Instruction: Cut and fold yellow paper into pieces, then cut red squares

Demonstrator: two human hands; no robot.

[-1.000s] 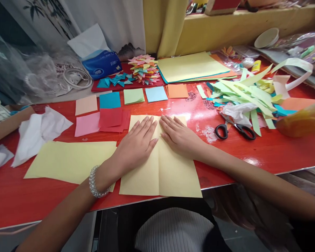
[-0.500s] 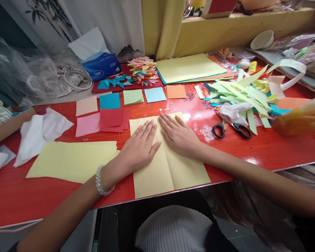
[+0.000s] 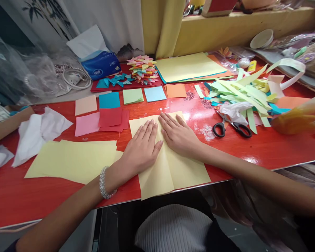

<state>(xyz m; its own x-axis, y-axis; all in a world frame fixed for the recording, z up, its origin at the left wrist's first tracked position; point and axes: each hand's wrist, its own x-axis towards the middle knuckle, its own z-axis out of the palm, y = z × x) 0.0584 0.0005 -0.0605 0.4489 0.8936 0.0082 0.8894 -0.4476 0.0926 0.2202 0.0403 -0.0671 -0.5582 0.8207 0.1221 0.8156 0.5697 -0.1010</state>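
My left hand (image 3: 140,152) and right hand (image 3: 180,138) lie flat, fingers extended, on the creased yellow sheet (image 3: 185,171) at the near edge of the worktop (image 3: 275,148). Uneven palm pressure could skew its bulging left half and crimp a stray wrinkle.

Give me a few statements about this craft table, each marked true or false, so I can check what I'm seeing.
1. Both the left hand and the right hand rest on a creased yellow sheet. True.
2. The scissors are in the right hand. False: the scissors lie on the red table.
3. A white tissue sticks out of the blue pack. True.
4. The beaded bracelet is on the right wrist. False: the bracelet is on the left wrist.
5. The orange squares lie to the right of the light blue ones. True.
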